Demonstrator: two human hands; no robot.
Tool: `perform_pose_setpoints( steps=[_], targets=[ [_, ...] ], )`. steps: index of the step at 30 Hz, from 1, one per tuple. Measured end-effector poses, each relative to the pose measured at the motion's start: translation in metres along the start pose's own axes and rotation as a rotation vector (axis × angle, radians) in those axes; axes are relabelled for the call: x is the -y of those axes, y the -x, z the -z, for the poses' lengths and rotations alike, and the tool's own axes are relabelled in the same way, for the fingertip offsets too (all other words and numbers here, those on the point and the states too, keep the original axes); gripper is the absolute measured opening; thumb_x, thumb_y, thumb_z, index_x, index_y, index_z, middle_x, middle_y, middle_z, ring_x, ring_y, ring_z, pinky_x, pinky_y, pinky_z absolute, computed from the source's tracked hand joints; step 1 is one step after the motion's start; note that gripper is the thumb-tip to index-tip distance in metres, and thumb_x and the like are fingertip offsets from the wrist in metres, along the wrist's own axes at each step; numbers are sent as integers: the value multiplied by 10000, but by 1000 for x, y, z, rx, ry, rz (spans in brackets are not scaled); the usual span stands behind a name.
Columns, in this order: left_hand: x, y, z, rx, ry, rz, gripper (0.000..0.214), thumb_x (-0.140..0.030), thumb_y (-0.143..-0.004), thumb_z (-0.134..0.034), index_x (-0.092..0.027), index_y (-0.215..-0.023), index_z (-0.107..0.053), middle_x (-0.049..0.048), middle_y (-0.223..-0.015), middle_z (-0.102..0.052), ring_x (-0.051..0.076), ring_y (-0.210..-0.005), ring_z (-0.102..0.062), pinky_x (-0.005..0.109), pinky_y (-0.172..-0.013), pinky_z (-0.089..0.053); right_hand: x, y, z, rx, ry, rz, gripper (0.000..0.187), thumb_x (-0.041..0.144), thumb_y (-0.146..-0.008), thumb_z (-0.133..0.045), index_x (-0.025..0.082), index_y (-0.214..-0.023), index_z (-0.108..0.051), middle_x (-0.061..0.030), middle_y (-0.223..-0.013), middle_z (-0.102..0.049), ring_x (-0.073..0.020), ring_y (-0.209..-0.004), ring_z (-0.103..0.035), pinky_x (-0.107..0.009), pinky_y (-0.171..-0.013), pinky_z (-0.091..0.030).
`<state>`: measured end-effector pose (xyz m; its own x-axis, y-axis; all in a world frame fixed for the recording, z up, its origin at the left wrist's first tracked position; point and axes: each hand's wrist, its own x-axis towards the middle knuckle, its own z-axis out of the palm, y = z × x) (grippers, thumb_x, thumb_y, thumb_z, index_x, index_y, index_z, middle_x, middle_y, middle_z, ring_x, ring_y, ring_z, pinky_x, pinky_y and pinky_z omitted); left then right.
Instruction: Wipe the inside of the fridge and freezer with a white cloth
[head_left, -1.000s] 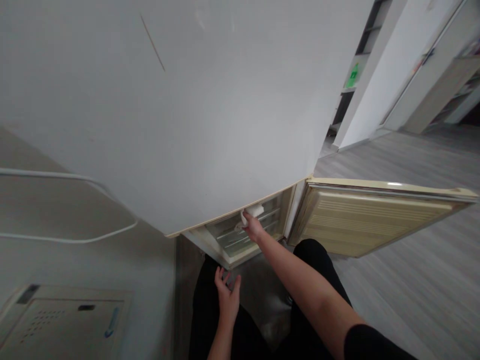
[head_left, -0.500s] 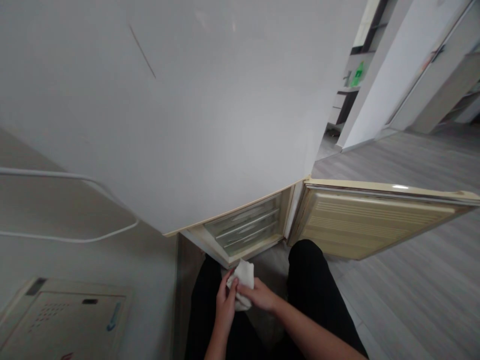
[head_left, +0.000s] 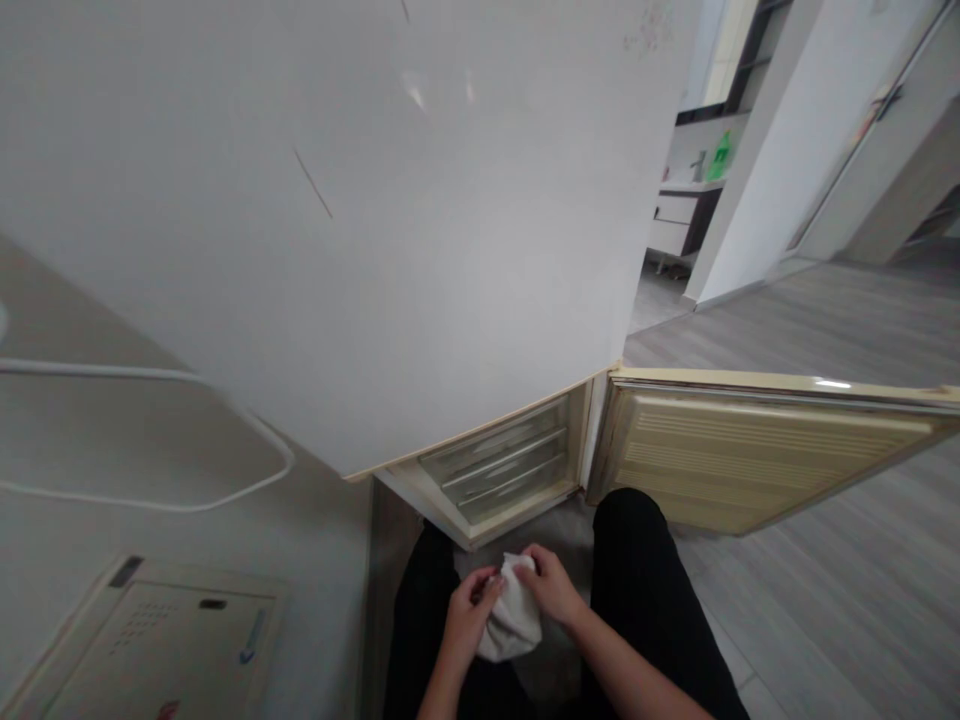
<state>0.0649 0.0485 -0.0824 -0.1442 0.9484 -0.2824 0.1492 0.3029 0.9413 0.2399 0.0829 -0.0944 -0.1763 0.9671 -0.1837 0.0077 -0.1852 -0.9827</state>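
Note:
Both of my hands hold a white cloth (head_left: 514, 622) low in the view, over my legs in black trousers. My left hand (head_left: 466, 622) pinches its left edge and my right hand (head_left: 553, 588) grips its top right. Just beyond them stands a fridge with its upper door (head_left: 360, 230) closed. The lower compartment is open and shows clear drawers (head_left: 501, 464). Its yellowed lower door (head_left: 757, 445) is swung out to the right.
A white cable (head_left: 150, 440) loops along the grey surface at the left. A beige appliance top (head_left: 150, 640) sits at the bottom left. Grey wood floor (head_left: 825, 600) spreads to the right, with a doorway and a counter with a green bottle (head_left: 721, 155) beyond.
My right hand drew the cloth back from the fridge drawers to my lap. My left hand joined it on the cloth. Now both hands sit lower and the cloth hangs between them.

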Motion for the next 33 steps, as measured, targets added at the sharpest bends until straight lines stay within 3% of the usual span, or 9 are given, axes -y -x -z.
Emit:
perform_pose_setpoints(
  steps=[4, 6, 9, 11, 16, 21, 25, 31, 33],
  targets=[
    [-8, -3, -1, -39, -70, 0, 564, -653, -648, -783, -170, -939, -770, 117, -896, -765, 298, -861, -706, 407, -813, -553, 7, -10, 24, -126, 35, 35, 238, 433, -821, -583, 200, -820, -536, -21, -753, -570, -189, -712, -537, -313, -676, -431],
    [-11, -3, -4, -44, -140, -26, 486, -627, -685, -754, -173, -859, -767, 128, -895, -748, 309, -878, -701, 434, -836, -549, 15, -12, 34, -119, 131, 143, 225, 417, -869, -592, 194, -842, -576, -97, -984, -652, -244, -949, -607, -368, -843, -469],
    [-14, -6, -14, -66, -203, -145, 462, -518, -632, -811, -178, -941, -762, 148, -1083, -717, 333, -1057, -674, 454, -938, -530, 24, -10, 38, 63, 248, 325, 176, 368, -878, -677, 194, -868, -652, -130, -1415, -540, -290, -1357, -462, -438, -1115, -355],
    [-17, -9, -23, -12, -165, -198, 549, -427, -635, -799, -185, -1121, -720, 140, -1196, -698, 317, -1123, -661, 444, -975, -521, 25, -6, 33, 189, 246, 391, 151, 352, -880, -706, 205, -868, -674, -106, -1464, -512, -278, -1415, -414, -440, -1158, -316],
    [-25, -20, -38, 60, -180, -189, 311, -428, -770, -643, -153, -885, -730, 103, -838, -729, 278, -805, -691, 432, -798, -551, 18, -7, 21, 41, 143, 358, 168, 322, -923, -658, 197, -811, -644, -102, -1227, -621, -233, -1191, -579, -393, -1038, -415],
    [-46, -21, -42, -23, -258, -329, 324, -456, -884, -588, -211, -988, -772, 115, -1131, -693, 282, -1117, -632, 429, -1034, -457, 16, -13, 20, -176, 99, 393, 228, 327, -961, -593, 198, -776, -557, -77, -1038, -642, -201, -1016, -605, -344, -917, -443],
    [-61, -14, -41, -70, -415, -460, 328, -403, -981, -473, -238, -1062, -744, 80, -1055, -719, 233, -1037, -664, 359, -956, -486, 14, -14, 14, -153, 125, 406, 303, 377, -983, -559, 203, -743, -496, -52, -936, -625, -179, -913, -589, -313, -850, -437],
    [-70, -6, -32, -133, -746, -320, 322, -351, -1030, -397, -236, -1067, -695, 69, -1032, -772, 237, -946, -726, 310, -798, -491, 5, -12, 0, -297, 258, 373, 210, 324, -926, -580, 201, -771, -510, -18, -825, -521, -172, -802, -522, -296, -760, -409],
    [-77, -3, -34, -110, -876, -295, 321, -315, -1035, -381, -241, -1130, -678, 71, -1072, -772, 246, -949, -732, 316, -784, -486, 1, -9, -6, -202, 252, 389, 193, 320, -925, -560, 200, -778, -526, -19, -809, -542, -167, -773, -516, -295, -744, -418]
  ],
)
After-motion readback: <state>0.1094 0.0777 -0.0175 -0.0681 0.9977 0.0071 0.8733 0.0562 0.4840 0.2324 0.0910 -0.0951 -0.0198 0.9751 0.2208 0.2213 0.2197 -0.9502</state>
